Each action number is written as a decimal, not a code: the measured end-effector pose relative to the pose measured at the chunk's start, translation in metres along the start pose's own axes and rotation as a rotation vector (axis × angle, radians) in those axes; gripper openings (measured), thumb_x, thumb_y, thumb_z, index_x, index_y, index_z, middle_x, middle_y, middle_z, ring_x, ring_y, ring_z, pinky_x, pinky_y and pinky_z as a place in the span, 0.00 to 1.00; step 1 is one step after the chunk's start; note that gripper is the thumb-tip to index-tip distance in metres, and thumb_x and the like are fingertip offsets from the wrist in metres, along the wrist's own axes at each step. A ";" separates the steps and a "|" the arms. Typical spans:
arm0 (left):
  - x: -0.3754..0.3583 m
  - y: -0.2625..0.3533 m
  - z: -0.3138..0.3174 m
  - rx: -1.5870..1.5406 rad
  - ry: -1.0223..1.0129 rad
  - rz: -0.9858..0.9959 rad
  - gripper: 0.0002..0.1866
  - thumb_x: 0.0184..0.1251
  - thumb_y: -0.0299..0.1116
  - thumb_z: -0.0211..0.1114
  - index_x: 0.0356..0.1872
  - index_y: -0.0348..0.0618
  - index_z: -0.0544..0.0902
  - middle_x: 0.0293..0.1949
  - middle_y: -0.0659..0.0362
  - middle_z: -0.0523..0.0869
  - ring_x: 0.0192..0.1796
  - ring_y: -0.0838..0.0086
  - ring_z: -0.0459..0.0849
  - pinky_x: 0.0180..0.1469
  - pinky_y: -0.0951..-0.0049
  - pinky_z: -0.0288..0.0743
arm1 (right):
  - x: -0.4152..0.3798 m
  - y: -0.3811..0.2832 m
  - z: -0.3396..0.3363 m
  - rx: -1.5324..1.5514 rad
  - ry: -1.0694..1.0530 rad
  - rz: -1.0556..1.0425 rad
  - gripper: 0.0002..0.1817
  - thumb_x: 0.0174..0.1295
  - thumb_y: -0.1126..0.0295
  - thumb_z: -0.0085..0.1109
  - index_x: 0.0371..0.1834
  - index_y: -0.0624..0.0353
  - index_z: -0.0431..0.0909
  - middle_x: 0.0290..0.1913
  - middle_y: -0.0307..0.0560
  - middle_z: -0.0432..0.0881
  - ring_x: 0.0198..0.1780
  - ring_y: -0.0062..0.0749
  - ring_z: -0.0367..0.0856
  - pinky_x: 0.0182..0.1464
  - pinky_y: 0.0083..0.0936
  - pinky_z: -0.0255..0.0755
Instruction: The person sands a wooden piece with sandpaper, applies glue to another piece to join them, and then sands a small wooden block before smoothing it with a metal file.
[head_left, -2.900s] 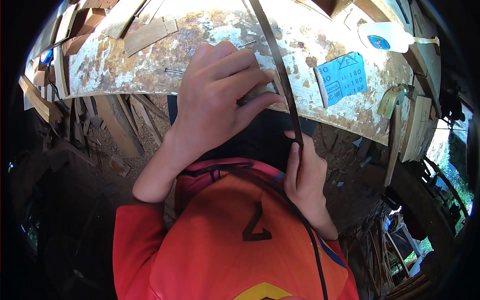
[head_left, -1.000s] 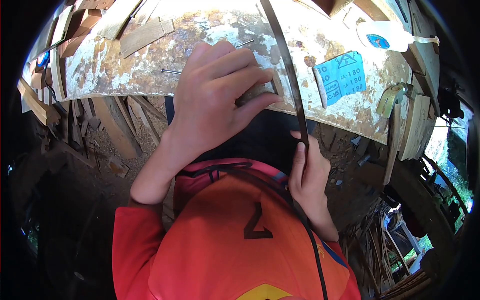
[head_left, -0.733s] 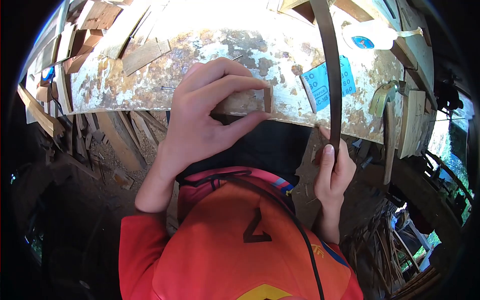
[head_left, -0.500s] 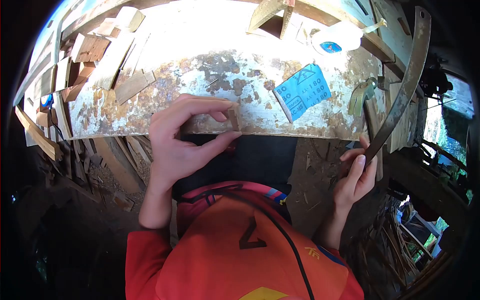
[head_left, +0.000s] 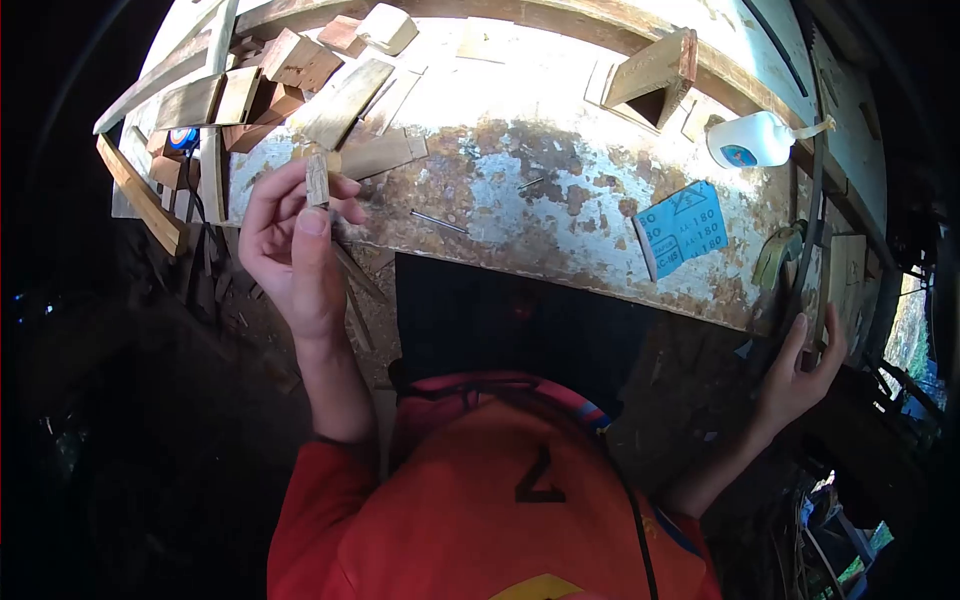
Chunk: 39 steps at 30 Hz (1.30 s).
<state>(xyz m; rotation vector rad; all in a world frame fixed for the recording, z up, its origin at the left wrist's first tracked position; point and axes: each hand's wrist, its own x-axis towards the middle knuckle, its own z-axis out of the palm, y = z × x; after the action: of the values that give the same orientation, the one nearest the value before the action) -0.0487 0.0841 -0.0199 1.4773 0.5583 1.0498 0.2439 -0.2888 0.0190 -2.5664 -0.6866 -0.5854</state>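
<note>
My left hand [head_left: 300, 235] is closed on a small wood block [head_left: 317, 180], pinched upright between thumb and fingers above the bench's front edge. My right hand [head_left: 803, 378] is at the bench's right front corner, its fingers spread apart. Right beside those fingers lies a long, dark, saw-like metal blade [head_left: 816, 175], its lower end partly hidden near the hand. A blue sheet of sandpaper [head_left: 685, 232] marked 180 rests on the worn bench [head_left: 560, 235]. A nail [head_left: 438, 221] lies near the front edge, with a smaller nail-like piece [head_left: 531, 183] farther back.
Wood offcuts [head_left: 300, 60] crowd the back left, beside a blue tape measure [head_left: 183, 138]. A white bottle [head_left: 752, 140] lies at the right near an angled wooden piece [head_left: 650, 75]. A greenish strip-like item [head_left: 776, 255] sits by the right edge.
My left hand has moved left with the wood block and turned it upright. My right hand has lowered the blade onto the bench's right side and spread its fingers. The view has shifted.
</note>
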 end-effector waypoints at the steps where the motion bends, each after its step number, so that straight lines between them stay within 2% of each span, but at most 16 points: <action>1: -0.002 0.001 0.001 0.064 0.020 0.003 0.26 0.74 0.38 0.68 0.64 0.27 0.79 0.48 0.48 0.87 0.43 0.69 0.85 0.52 0.69 0.80 | -0.004 -0.007 0.004 0.052 -0.024 -0.028 0.22 0.71 0.74 0.69 0.67 0.64 0.82 0.63 0.54 0.84 0.66 0.46 0.83 0.73 0.40 0.72; 3: -0.008 0.002 0.003 0.146 -0.011 -0.008 0.24 0.74 0.35 0.67 0.63 0.27 0.79 0.48 0.48 0.88 0.44 0.70 0.87 0.52 0.70 0.81 | -0.015 -0.041 0.018 0.252 -0.110 -0.166 0.21 0.67 0.81 0.68 0.64 0.64 0.84 0.63 0.53 0.84 0.65 0.46 0.84 0.70 0.37 0.75; 4: -0.011 0.000 0.003 0.182 -0.028 -0.012 0.23 0.73 0.33 0.67 0.63 0.27 0.79 0.48 0.48 0.88 0.44 0.71 0.87 0.52 0.70 0.81 | -0.019 -0.060 0.023 0.346 -0.233 -0.234 0.26 0.63 0.78 0.73 0.67 0.63 0.83 0.65 0.54 0.83 0.67 0.51 0.82 0.72 0.40 0.73; 6: -0.017 -0.012 0.002 0.187 -0.067 0.037 0.22 0.66 0.22 0.70 0.61 0.28 0.81 0.47 0.50 0.89 0.47 0.70 0.89 0.53 0.71 0.82 | -0.019 -0.088 0.037 0.349 -0.440 -0.422 0.45 0.53 0.63 0.84 0.76 0.60 0.76 0.76 0.57 0.76 0.78 0.60 0.71 0.80 0.55 0.61; 7: -0.021 -0.011 0.005 0.286 -0.116 0.099 0.22 0.63 0.21 0.73 0.58 0.29 0.83 0.47 0.50 0.90 0.48 0.68 0.89 0.53 0.69 0.82 | -0.020 -0.099 0.043 0.328 -0.510 -0.461 0.46 0.53 0.61 0.84 0.77 0.59 0.74 0.79 0.55 0.73 0.82 0.59 0.67 0.81 0.60 0.57; 10: -0.021 0.003 0.031 0.551 -0.268 0.249 0.22 0.49 0.24 0.87 0.48 0.37 0.90 0.48 0.52 0.92 0.48 0.63 0.90 0.55 0.66 0.82 | -0.030 -0.101 0.058 0.270 -0.574 -0.517 0.44 0.55 0.62 0.82 0.77 0.58 0.75 0.80 0.52 0.73 0.82 0.58 0.67 0.82 0.62 0.55; 11: -0.027 0.003 0.039 0.534 -0.292 0.200 0.22 0.47 0.26 0.87 0.46 0.36 0.91 0.48 0.51 0.93 0.52 0.59 0.89 0.57 0.61 0.81 | -0.031 -0.100 0.059 0.304 -0.528 -0.518 0.36 0.57 0.66 0.80 0.71 0.59 0.81 0.75 0.50 0.80 0.78 0.57 0.73 0.79 0.59 0.62; 14: -0.029 -0.005 0.057 0.576 -0.389 0.318 0.24 0.46 0.28 0.88 0.48 0.39 0.91 0.48 0.53 0.93 0.52 0.58 0.90 0.56 0.59 0.81 | -0.030 -0.090 0.056 0.390 -0.519 -0.600 0.26 0.57 0.71 0.78 0.61 0.60 0.87 0.67 0.49 0.86 0.72 0.55 0.80 0.74 0.56 0.69; 15: -0.030 -0.006 0.064 0.557 -0.398 0.319 0.24 0.45 0.29 0.89 0.47 0.40 0.91 0.48 0.54 0.93 0.51 0.57 0.90 0.56 0.57 0.82 | -0.028 -0.095 0.053 0.418 -0.472 -0.583 0.19 0.57 0.77 0.76 0.53 0.62 0.90 0.60 0.49 0.90 0.64 0.52 0.86 0.67 0.49 0.76; 18: -0.029 -0.013 0.077 0.501 -0.438 0.356 0.24 0.45 0.29 0.89 0.46 0.40 0.91 0.48 0.53 0.94 0.51 0.58 0.91 0.56 0.58 0.82 | -0.033 -0.087 0.053 0.571 -0.457 -0.501 0.13 0.64 0.81 0.71 0.52 0.66 0.87 0.59 0.55 0.90 0.61 0.51 0.89 0.66 0.44 0.79; 21: -0.030 -0.015 0.089 0.437 -0.454 0.335 0.22 0.46 0.27 0.89 0.45 0.41 0.91 0.48 0.53 0.94 0.51 0.58 0.92 0.57 0.60 0.82 | -0.052 -0.098 0.060 0.885 -0.355 -0.164 0.09 0.78 0.78 0.58 0.55 0.72 0.81 0.64 0.67 0.87 0.66 0.49 0.87 0.71 0.40 0.76; 24: -0.038 -0.015 0.105 0.308 -0.478 0.267 0.20 0.50 0.28 0.87 0.46 0.41 0.91 0.49 0.56 0.93 0.51 0.61 0.92 0.53 0.63 0.84 | -0.070 -0.126 0.059 1.194 -0.482 0.071 0.12 0.84 0.73 0.50 0.55 0.73 0.79 0.68 0.71 0.83 0.71 0.48 0.83 0.75 0.40 0.72; 27: -0.046 -0.013 0.114 0.301 -0.430 0.199 0.20 0.54 0.23 0.84 0.49 0.36 0.91 0.51 0.51 0.92 0.51 0.63 0.92 0.48 0.68 0.87 | -0.073 -0.145 0.061 1.229 -0.532 0.005 0.15 0.80 0.77 0.54 0.64 0.74 0.78 0.71 0.73 0.80 0.69 0.43 0.85 0.70 0.35 0.76; 30: -0.042 -0.008 0.122 0.311 -0.393 0.227 0.22 0.57 0.19 0.81 0.54 0.33 0.90 0.52 0.49 0.90 0.48 0.65 0.93 0.45 0.72 0.88 | -0.061 -0.150 0.062 1.183 -0.507 -0.111 0.23 0.79 0.76 0.56 0.74 0.75 0.72 0.75 0.73 0.76 0.73 0.44 0.80 0.71 0.32 0.75; 36: -0.045 -0.006 0.142 0.392 -0.283 0.305 0.24 0.61 0.17 0.77 0.61 0.33 0.89 0.52 0.50 0.87 0.41 0.67 0.91 0.42 0.71 0.86 | -0.063 -0.163 0.057 1.434 -0.635 0.208 0.33 0.80 0.73 0.56 0.84 0.73 0.60 0.77 0.64 0.76 0.75 0.38 0.77 0.74 0.30 0.71; 39: -0.038 -0.014 0.143 0.432 -0.220 0.294 0.22 0.64 0.17 0.75 0.60 0.33 0.89 0.52 0.49 0.86 0.42 0.65 0.90 0.43 0.69 0.86 | -0.065 -0.170 0.056 1.397 -0.626 0.192 0.35 0.81 0.70 0.56 0.86 0.72 0.57 0.79 0.61 0.73 0.74 0.35 0.77 0.74 0.28 0.70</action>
<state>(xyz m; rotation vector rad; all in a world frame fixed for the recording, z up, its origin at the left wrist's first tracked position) 0.0573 -0.0195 -0.0323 2.0767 0.4336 1.0105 0.1164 -0.1511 -0.0114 -1.3696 -0.6479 0.6377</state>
